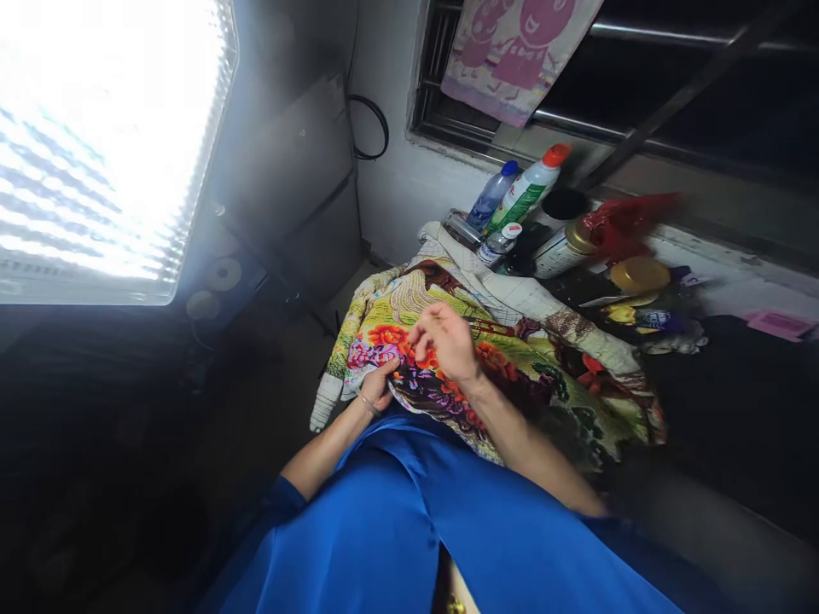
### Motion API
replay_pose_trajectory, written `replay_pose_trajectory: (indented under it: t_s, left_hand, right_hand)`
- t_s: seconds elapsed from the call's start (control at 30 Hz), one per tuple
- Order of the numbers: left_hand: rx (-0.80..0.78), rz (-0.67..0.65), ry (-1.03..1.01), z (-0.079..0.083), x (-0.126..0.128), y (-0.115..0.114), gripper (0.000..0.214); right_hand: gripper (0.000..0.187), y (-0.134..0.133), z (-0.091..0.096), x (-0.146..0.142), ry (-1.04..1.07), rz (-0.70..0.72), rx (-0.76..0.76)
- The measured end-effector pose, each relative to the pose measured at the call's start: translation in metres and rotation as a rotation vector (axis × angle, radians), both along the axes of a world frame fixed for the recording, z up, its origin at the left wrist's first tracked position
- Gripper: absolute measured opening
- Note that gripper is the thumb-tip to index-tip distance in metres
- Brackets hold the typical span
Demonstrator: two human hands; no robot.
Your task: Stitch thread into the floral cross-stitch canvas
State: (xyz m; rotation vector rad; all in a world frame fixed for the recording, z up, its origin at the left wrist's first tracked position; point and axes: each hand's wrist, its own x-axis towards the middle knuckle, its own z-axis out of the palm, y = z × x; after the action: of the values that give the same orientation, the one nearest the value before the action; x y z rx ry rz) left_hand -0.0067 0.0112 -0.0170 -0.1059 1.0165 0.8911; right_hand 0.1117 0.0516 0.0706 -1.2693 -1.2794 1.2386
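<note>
Your left hand (377,384) pinches near edge of floral cloth (512,367); right hand (448,341) just above it, fingers curled, grip unclear. Cloth heaped on worktop (735,409), bottles (525,200) just behind: hard tug likely topples them.

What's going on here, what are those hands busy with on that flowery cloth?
A person in blue clothing works with both bare hands on a flower-patterned cloth spread in front of them. The left hand grips the cloth's near edge, and the right hand rests on top with fingers pinched together; whether it holds anything small cannot be made out. Behind the cloth, bottles and a yellow lid crowd a windowsill. A bright light panel glares at the left.
</note>
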Motion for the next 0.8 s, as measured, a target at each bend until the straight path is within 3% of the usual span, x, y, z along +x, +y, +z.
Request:
replay_pose_trajectory:
  t_s: [0.07,0.17,0.33,0.47,0.8]
  left_hand:
    - [0.005,0.018,-0.005,0.001,0.000,0.000,0.021]
    - [-0.001,0.018,-0.001,0.003,0.000,0.001,0.018]
    - [-0.011,0.003,0.023,0.009,0.001,0.001,0.009]
    - [-0.049,-0.010,0.043,0.013,0.002,0.003,0.011]
    - [-0.058,-0.030,0.032,0.011,0.001,0.004,0.011]
  right_hand:
    - [0.020,0.005,0.016,0.013,0.240,-0.092,0.072]
    - [0.024,0.004,0.024,0.024,0.295,-0.114,0.094]
    - [0.019,-0.012,-0.017,0.022,-0.026,0.057,-0.151]
    - [0.014,-0.024,-0.044,0.016,-0.321,0.201,-0.248]
    - [0.025,-0.026,-0.042,0.011,-0.550,0.262,-0.232]
